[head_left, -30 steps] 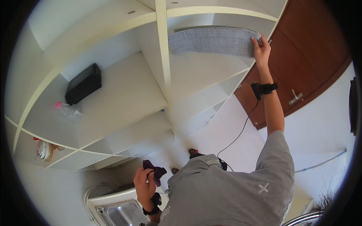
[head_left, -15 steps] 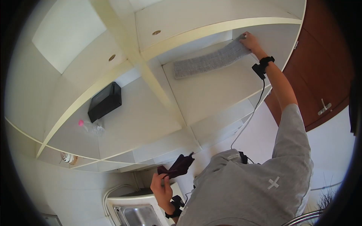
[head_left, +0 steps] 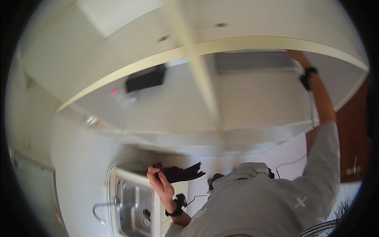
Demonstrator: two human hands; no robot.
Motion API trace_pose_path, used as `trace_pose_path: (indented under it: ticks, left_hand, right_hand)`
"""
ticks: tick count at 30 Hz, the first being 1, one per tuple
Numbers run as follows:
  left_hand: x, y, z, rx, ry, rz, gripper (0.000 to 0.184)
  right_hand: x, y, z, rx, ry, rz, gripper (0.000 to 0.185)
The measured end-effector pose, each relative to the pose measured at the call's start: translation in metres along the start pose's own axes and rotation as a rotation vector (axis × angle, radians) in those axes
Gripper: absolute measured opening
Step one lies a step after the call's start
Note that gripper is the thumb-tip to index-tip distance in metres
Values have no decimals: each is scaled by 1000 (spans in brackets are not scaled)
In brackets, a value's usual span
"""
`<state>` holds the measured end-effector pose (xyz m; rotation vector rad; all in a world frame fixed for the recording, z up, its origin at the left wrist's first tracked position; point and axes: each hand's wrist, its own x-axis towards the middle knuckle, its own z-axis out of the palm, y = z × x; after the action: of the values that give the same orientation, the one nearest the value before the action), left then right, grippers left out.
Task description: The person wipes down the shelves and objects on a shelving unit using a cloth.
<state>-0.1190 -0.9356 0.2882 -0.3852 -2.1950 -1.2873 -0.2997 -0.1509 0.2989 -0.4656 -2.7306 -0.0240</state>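
Observation:
My left hand grips a crumpled dark maroon cloth, which hangs out to the right, in front of the shelves. My right hand reaches into the right shelf compartment, at the right end of a long flat grey textile strip. The strip lies along the back of that compartment. Blur and the shelf edge hide the right fingertips, so whether they pinch the strip is unclear. Both wrists wear black bands with small devices.
White shelving has a cream-edged divider. The left compartment holds a black box and a clear item with a pink part. At lower left is a steel sink with a faucet. A brown door stands at right.
The view has swung, bringing more of the sink into sight. The grey strip, slanted and curved before, now lies straighter along the back. My left hand still holds the maroon cloth.

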Motion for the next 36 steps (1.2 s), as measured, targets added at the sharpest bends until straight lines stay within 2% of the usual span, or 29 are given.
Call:
trace_pose_path:
  ticks: [2, 3, 4, 6, 7, 9, 10, 11, 12, 13, 15, 16, 18, 19, 20, 21, 22, 23, 25, 28, 31, 32, 35, 36]
  left_hand:
    - [10, -9, -5, -117, 213, -17, 12]
    - [17, -11, -11, -176, 294, -12, 14]
    - [28, -5, -17, -250, 301, -23, 15]
    - [33, 12, -21, -333, 259, 25, 18]
    - [40, 27, -25, -332, 244, 16, 18]
    - [49, 38, -30, -228, 72, 156, 19]
    - [54, 46, -29, -163, -7, 230, 18]
    - [63, 59, -29, -135, -97, 294, 20]
    - [72, 63, -26, -136, -198, 349, 25]
    - [77, 67, -26, -141, -299, 411, 30]
    - [87, 77, -24, -205, -536, 602, 44]
    - [91, 82, -19, -240, -639, 687, 41]
    - [100, 95, -9, -281, -828, 833, 39]
    - [103, 96, -7, -292, -896, 885, 39]
    - [104, 92, 0, -309, -920, 933, 34]
    - [107, 89, 3, -307, -948, 972, 27]
    - [105, 82, 8, -291, -943, 955, 23]
    - [100, 77, 12, -289, -964, 942, 20]
    - [99, 67, 13, -237, -892, 972, 18]
    - [108, 44, 4, -253, -863, 959, 17]
    - [109, 27, -1, -314, -913, 948, 16]
    - [110, 20, -2, -323, -935, 953, 16]
    - [102, -5, 14, -478, -636, 1086, 16]
    - [98, -12, 19, -559, -658, 1082, 16]
  right_hand:
    - [-13, -13, -19, 142, 19, -9, 56]
    - [-23, -21, -30, 315, 79, -33, 49]
    - [-43, -48, -63, 337, 18, 3, 39]
    - [-94, -84, -101, 523, 84, -188, 26]
    - [-121, -106, -129, 440, 41, -221, 23]
    - [-170, -137, -162, 398, 105, -407, 29]
    - [-193, -166, -190, 403, 69, -483, 29]
    - [-216, -199, -217, 632, -38, -447, 30]
    - [-232, -223, -233, 646, -56, -477, 32]
    - [-254, -249, -250, 613, -37, -529, 35]
    - [-294, -277, -251, 429, 151, -730, 36]
    - [-306, -294, -243, 664, 45, -792, 41]
    - [-328, -339, -217, 919, -169, -682, 46]
    - [-329, -367, -204, 1067, -319, -646, 59]
    - [-332, -386, -185, 1046, -227, -711, 74]
    - [-339, -401, -158, 1157, -174, -671, 85]
    - [-333, -416, -161, 1093, -278, -658, 76]
    - [-326, -434, -155, 1161, -291, -715, 59]
    - [-336, -446, -148, 1229, -381, -553, 44]
    - [-347, -446, -121, 1182, -338, -560, 38]
    - [-368, -466, -122, 1005, -161, -432, 37]
    - [-370, -473, -117, 1040, -121, -384, 39]
    - [-386, -505, -104, 1133, -29, -233, 38]
    - [-394, -514, -98, 1163, 11, -178, 36]
